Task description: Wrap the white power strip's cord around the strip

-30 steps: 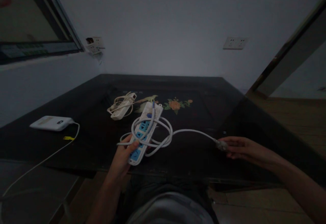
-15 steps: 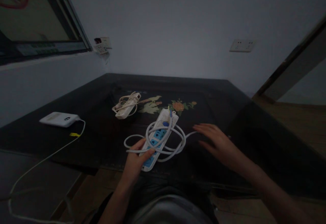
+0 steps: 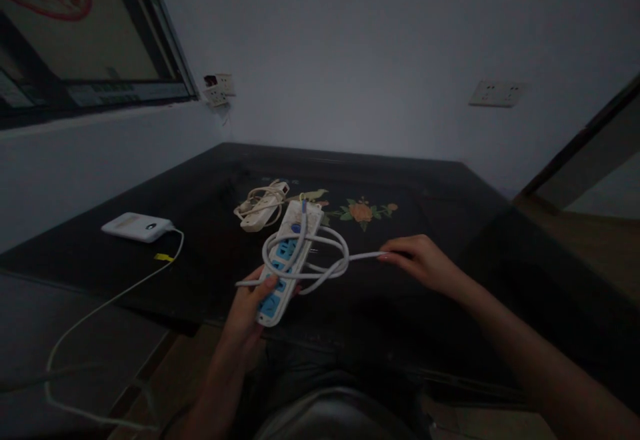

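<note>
My left hand grips the near end of a white power strip with blue sockets, thumb pressed on top, holding it just above the dark table. Its white cable loops loosely around the strip's middle. My right hand is to the right of the strip, fingers pinched on the free run of that cable, which stretches from the loops to the fingertips.
A second cream power strip wrapped in its own cord lies further back. A white box with a cable sits at the left on the dark table, which has a flower print. Wall sockets are behind.
My right hand let go of the plug end far right, moved in toward the strip and pinched the cable closer to the loops. The strip turned slightly in my left hand.
</note>
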The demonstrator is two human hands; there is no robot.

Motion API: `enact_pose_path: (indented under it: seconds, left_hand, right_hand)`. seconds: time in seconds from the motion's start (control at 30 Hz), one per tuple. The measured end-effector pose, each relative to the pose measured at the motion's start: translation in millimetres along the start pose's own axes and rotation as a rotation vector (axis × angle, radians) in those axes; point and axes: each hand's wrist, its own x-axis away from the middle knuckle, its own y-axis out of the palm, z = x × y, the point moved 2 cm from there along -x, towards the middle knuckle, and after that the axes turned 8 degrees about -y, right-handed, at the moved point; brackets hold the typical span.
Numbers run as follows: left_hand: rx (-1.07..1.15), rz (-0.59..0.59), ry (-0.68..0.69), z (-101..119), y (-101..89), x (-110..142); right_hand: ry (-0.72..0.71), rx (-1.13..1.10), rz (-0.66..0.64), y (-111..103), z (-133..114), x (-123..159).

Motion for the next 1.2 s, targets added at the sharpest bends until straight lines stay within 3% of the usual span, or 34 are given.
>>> enact_pose_path:
  seconds: [0.23,0.4,0.73,0.9,0.97,1.2]
  left_hand:
    - [0.229,0.188,0.003,-2.1,0.6,-4.9]
    - [0.308,0.189,-0.032,-1.3,6.0,-6.0]
    - [0.302,-0.083,-0.320,-9.3,0.4,-4.9]
    - [0.438,-0.424,-0.422,-14.8,1.8,6.1]
    - [0.476,-0.505,-0.444,-21.4,1.8,10.1]
    - [0.433,-0.505,-0.608,-45.4,0.7,21.9]
  right_hand:
    - [0.113,0.010,-0.003,-15.9,6.2,13.4]
    - [0.150,0.061,0.049,-19.6,4.7,26.6]
    - [0.230,0.235,0.317,-36.8,29.5,22.7]
    - [0.273,0.290,0.414,-45.7,33.3,24.7]
    - [0.278,0.298,0.449,-48.6,32.1,24.5]
    - [0.267,0.295,0.462,-57.7,24.9,14.9]
